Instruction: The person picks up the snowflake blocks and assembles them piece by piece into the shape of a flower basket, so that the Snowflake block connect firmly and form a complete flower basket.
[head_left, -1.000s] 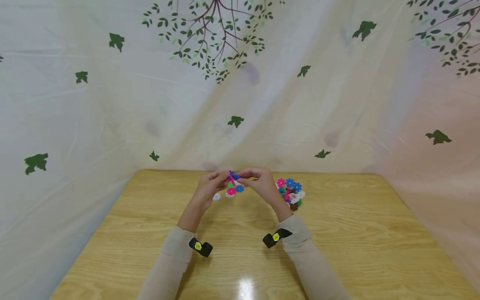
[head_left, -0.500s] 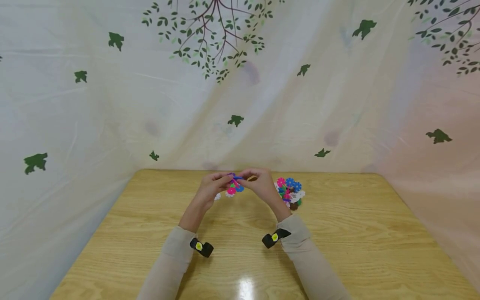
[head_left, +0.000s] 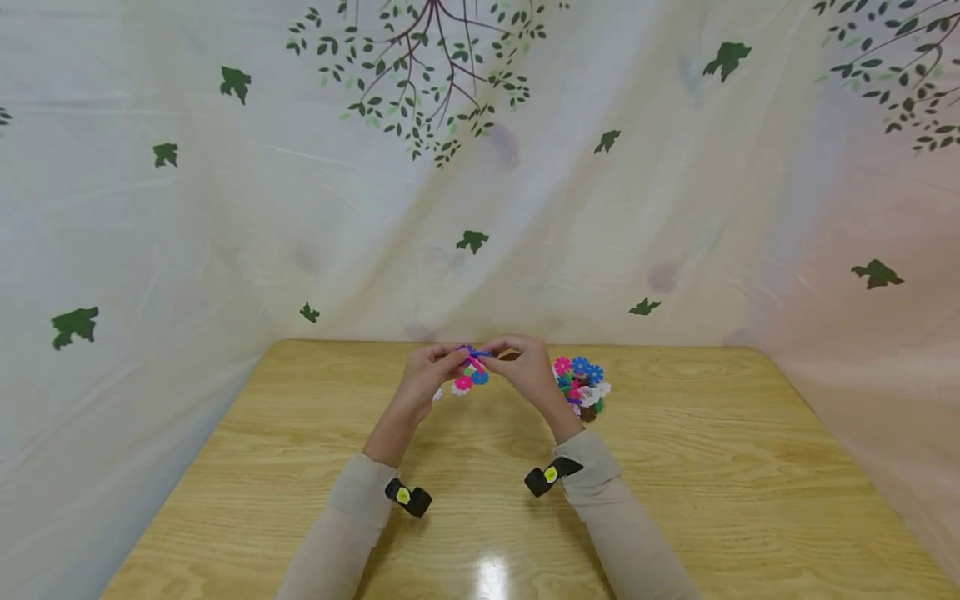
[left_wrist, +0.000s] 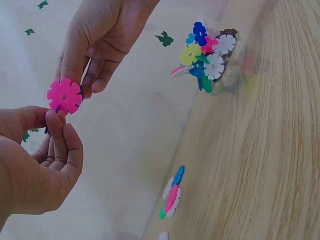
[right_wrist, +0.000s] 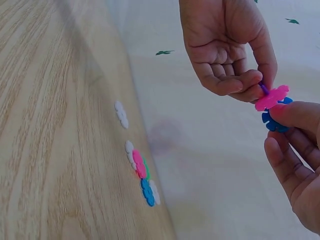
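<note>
My left hand (head_left: 426, 377) pinches a purple snowflake disc (right_wrist: 264, 89) between thumb and fingers, mostly covered by them. Joined to it is a pink snowflake disc (left_wrist: 60, 92) with notched edges. My right hand (head_left: 521, 368) pinches a blue snowflake disc (right_wrist: 276, 125), which meets the pink one in the right wrist view; how deep the notches fit cannot be told. Both hands are raised above the far part of the table, fingertips close together.
Below the hands, a few loose discs (right_wrist: 147, 192) in blue, pink, green and white lie near the table's far edge. A mixed heap of discs (head_left: 581, 387) sits right of them. A printed cloth (head_left: 375, 250) hangs behind the wooden table (head_left: 720, 467).
My left hand has shifted slightly right toward the right hand, and the held discs have tilted and moved a little right. The right hand has hardly moved.
</note>
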